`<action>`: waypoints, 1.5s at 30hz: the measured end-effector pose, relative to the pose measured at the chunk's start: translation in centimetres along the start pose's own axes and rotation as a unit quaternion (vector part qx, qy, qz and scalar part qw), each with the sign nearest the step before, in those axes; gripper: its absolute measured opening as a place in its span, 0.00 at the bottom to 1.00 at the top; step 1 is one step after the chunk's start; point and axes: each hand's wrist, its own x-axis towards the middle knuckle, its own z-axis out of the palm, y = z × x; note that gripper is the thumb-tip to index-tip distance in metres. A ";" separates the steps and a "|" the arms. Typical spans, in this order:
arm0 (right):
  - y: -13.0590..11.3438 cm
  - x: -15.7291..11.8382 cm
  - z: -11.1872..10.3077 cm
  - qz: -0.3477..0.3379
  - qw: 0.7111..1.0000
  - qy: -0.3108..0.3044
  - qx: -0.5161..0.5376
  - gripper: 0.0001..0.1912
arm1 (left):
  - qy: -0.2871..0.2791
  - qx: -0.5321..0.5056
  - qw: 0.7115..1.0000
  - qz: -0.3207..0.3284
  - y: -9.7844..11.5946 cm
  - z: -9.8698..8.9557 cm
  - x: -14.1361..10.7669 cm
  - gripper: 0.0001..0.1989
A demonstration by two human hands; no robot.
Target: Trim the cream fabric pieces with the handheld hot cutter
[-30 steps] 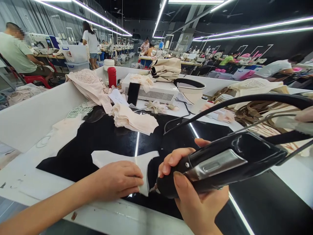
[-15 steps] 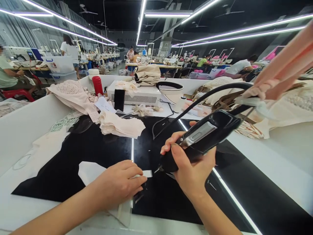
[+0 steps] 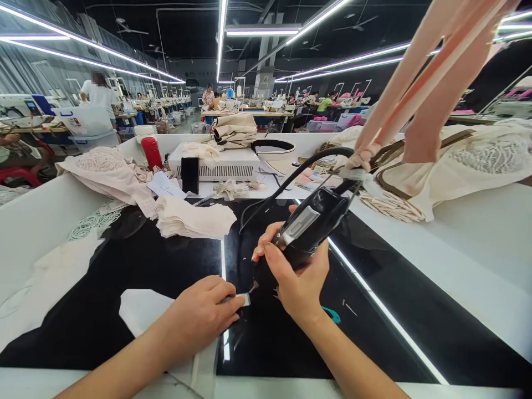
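My right hand [image 3: 299,277] is wrapped round a black corded handheld tool [image 3: 320,216] with a silver plate on its side. The tool's narrow tip points down and left, close to a white strip end [image 3: 245,300]. My left hand [image 3: 203,313] is closed and low on the black board, fingertips pinching this strip end against it. A white flat piece [image 3: 143,310] shows left of my left hand; its middle is hidden under the hand. Pink fabric ties [image 3: 399,105] suspend the tool from above. A teal loop [image 3: 331,315] lies beside my right wrist.
A black board [image 3: 266,354] covers much of the white table. Stacked cream fabric pieces [image 3: 195,217] lie ahead, before a black phone [image 3: 190,175] and a white vented box [image 3: 224,166]. A red bottle [image 3: 151,153] stands left. Cream garments [image 3: 469,166] are heaped right. People work behind.
The view has shifted right. The tool stands a little steeper, its tip still near the strip end. The teal loop has come into view. My left hand keeps its hold on the white piece.
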 end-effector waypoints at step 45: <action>-0.4 -0.7 0.5 -0.004 0.999 -0.027 0.036 0.18 | 0.047 -0.012 0.999 0.018 0.3 -0.4 -0.4 0.12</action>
